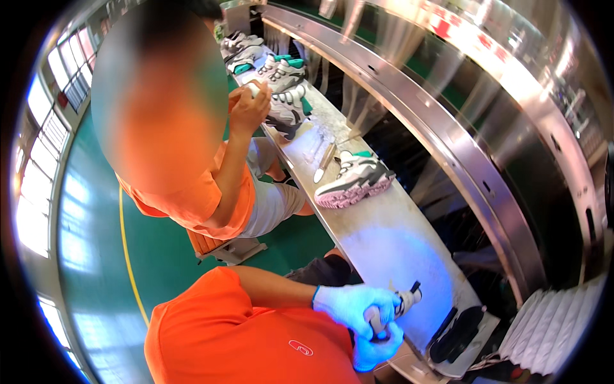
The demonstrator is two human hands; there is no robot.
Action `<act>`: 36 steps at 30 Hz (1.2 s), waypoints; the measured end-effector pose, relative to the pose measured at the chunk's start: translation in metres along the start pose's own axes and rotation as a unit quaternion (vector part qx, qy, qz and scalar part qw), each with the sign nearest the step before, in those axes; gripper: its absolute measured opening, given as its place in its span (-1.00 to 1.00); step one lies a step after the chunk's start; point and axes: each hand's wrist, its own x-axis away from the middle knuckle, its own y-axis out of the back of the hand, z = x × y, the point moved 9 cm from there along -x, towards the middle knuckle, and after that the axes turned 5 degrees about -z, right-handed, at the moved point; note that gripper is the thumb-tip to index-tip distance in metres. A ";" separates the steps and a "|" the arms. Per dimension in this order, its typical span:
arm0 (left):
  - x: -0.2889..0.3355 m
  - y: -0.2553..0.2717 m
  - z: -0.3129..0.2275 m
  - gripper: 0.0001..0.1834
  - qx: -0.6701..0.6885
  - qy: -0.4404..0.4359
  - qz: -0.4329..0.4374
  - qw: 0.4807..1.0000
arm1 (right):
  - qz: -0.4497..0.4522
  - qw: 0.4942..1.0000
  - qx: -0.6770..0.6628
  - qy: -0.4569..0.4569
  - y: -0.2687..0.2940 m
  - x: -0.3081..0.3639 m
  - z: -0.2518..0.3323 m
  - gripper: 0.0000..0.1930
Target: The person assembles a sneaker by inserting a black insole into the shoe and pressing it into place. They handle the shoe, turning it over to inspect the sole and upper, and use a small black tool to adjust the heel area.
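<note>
Both my hands wear pale gloves that glow blue under a light. My left hand is closed round a shoe, and its fingers hide much of it. A beige-grey end of the shoe with a black loop sticks out past the fingers, over the worktable's near edge. My right hand sits just below, its fingers closed on the lower, pinkish-grey part of the same shoe. Farther up the table stands a finished-looking sneaker, white and grey with a pink sole and green lining. Behind it lies a knife-like tool with a pale blade.
Along the long narrow table a seated co-worker in orange handles something near several more sneakers. A metal rail with clear plastic strips borders the right side. Dark shoe-shaped pieces and a white ribbed hose lie nearby.
</note>
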 end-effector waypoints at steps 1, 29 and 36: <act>0.001 -0.002 -0.003 -0.74 -0.023 -0.028 0.006 0.999 | -0.042 0.998 0.033 0.027 0.005 0.008 0.001 -0.33; 0.023 -0.001 0.026 -0.58 0.009 0.005 0.004 1.000 | -0.063 0.995 0.071 -0.020 0.011 0.019 -0.017 -0.54; 0.021 0.003 0.025 -0.60 -0.038 -0.036 -0.025 0.998 | -0.094 0.976 -0.046 -0.189 0.011 0.010 -0.024 -0.59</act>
